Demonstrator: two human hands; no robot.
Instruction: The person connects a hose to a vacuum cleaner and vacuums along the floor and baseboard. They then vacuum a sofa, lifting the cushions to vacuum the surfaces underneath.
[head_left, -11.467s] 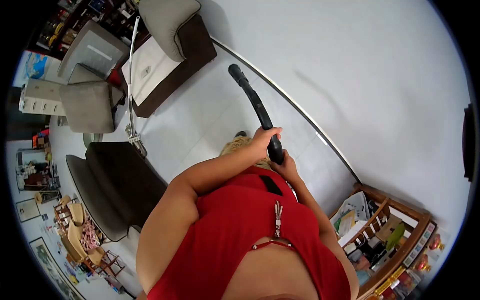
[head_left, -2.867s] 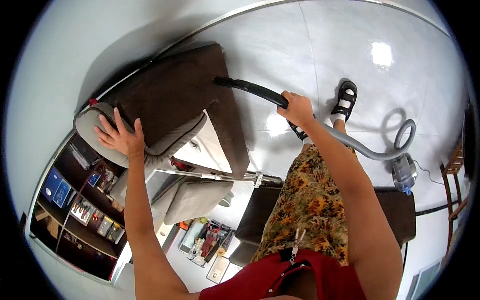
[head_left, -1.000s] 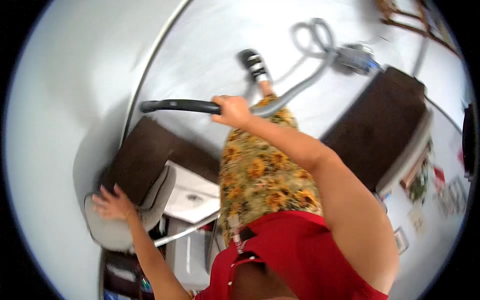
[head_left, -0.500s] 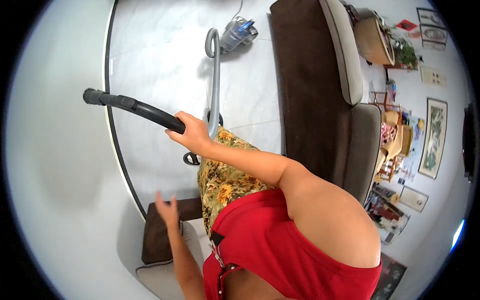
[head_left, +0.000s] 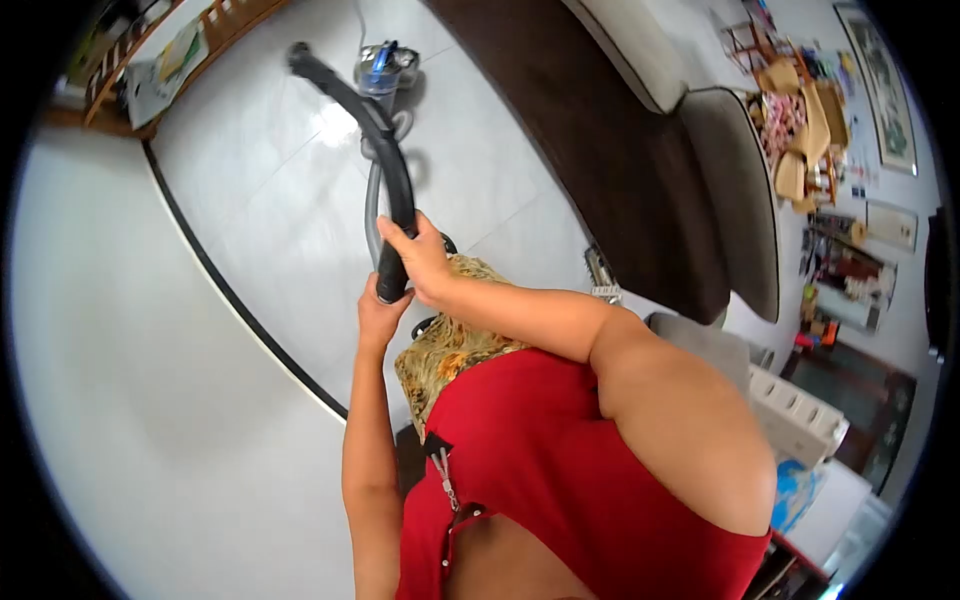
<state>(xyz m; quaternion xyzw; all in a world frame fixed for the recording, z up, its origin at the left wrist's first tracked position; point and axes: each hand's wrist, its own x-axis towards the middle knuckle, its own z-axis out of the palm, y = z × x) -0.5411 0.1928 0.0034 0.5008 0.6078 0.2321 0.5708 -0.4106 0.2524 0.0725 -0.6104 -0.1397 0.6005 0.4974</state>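
Both of my hands are on the black curved vacuum handle (head_left: 365, 115), whose brush end points up and to the left. My right hand (head_left: 420, 260) wraps round its lower part. Just below, my left hand (head_left: 384, 308) grips the bottom end, near where the grey hose (head_left: 373, 205) runs down. Behind the handle, on the tiled floor, stands the vacuum cleaner body (head_left: 385, 68) with a blue part on top. The hose partly disappears behind the handle and my hands.
A long dark brown sofa (head_left: 590, 130) with grey cushions (head_left: 730, 190) extends along the right. At the upper left is a wooden rack (head_left: 225, 35) holding papers. The white wall (head_left: 210, 350) with black skirting (head_left: 235, 305) borders the floor on the left. White drawers (head_left: 795, 405) stand at lower right.
My left hand has left the grey cushion and taken hold of the handle's lower end. The handle has swung from pointing left to pointing up, and the view has turned towards the sofa and rack.
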